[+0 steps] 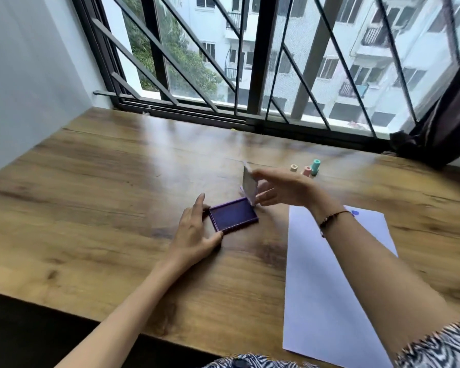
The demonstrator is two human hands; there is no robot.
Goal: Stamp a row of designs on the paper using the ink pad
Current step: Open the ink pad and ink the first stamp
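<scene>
A purple ink pad (233,215) lies flat on the wooden table (96,197), its inked face showing. My left hand (195,229) steadies the pad's left side with thumb and fingers against its edges. The pad's white lid (248,185) stands upright on the hinge at the pad's far right corner, and my right hand (282,188) holds it by its edge. A white sheet of paper (327,282) lies to the right, partly under my right forearm, with one blue stamped mark (355,212) near its far edge. Three small stamps, cream (293,168), pink (306,171) and teal (315,166), stand beyond my right hand.
A barred window (250,62) runs along the table's far edge. A dark curtain (441,128) hangs at the far right. A white wall (24,75) closes the left side. The table's near edge (64,306) drops off at the lower left.
</scene>
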